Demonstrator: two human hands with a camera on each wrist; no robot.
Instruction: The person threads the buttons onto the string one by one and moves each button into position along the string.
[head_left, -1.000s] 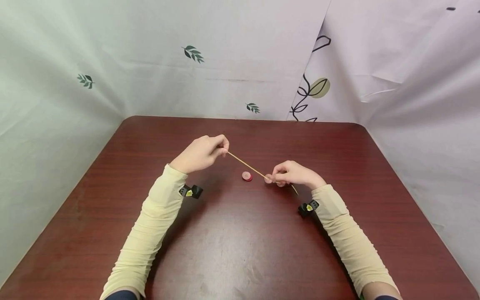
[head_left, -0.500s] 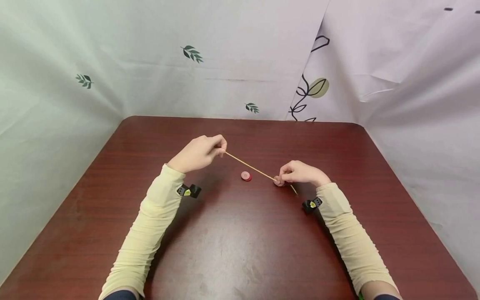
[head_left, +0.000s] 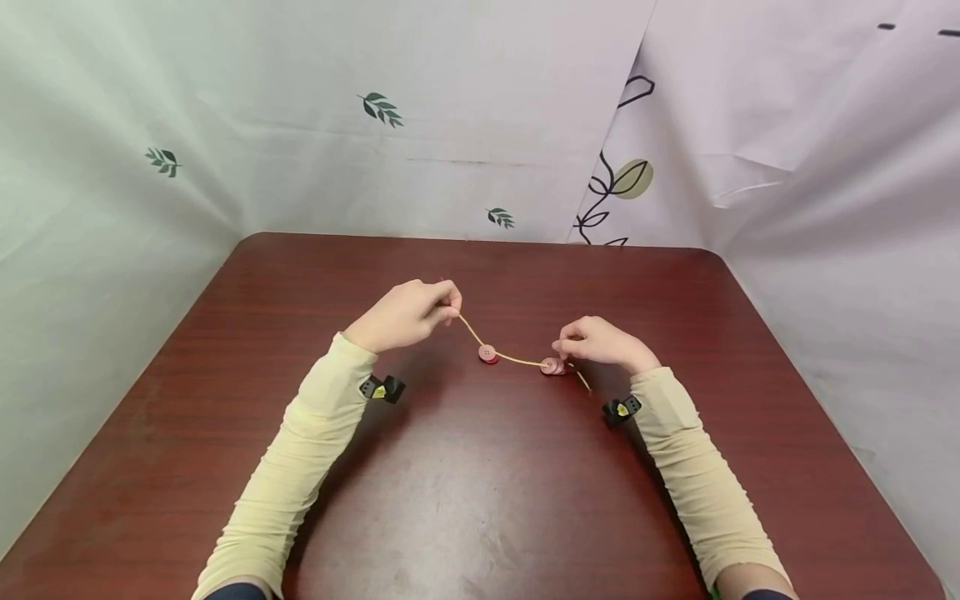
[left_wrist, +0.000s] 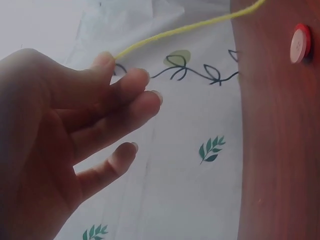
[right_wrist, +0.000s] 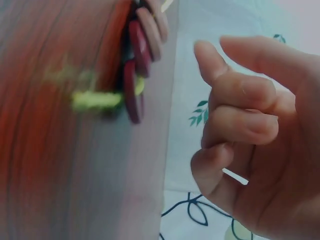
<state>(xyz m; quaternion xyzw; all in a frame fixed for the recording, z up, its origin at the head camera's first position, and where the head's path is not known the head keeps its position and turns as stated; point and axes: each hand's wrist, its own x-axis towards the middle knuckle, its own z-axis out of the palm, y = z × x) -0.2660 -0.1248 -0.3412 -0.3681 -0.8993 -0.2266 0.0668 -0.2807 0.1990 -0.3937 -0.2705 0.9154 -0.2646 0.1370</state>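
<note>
Between thumb and fingertips, my left hand [head_left: 411, 312] pinches one end of a yellow string [left_wrist: 185, 31]. From there the string [head_left: 517, 361] droops rightward to a small cluster of pink and dark red buttons [head_left: 552, 367] on the table. The right wrist view shows these buttons [right_wrist: 141, 49] strung in a row, with a short string tail [right_wrist: 97, 100] past the last one. My right hand [head_left: 600, 342] hovers just above the cluster; its thumb and forefinger are apart with nothing between them. A separate pink button on a red one [head_left: 487, 354] lies between the hands, beside the string.
The dark red wooden table [head_left: 480, 475] spreads under both arms. White cloth [head_left: 300, 150] with leaf prints hangs behind its far edge and along the sides. A small black camera [head_left: 386, 388] is strapped at the left wrist, another camera [head_left: 621, 411] at the right.
A button held by the right fingers has slid along the string to the cluster, and those fingers have let go. The left hand has lowered slightly, and the taut string now sags.
</note>
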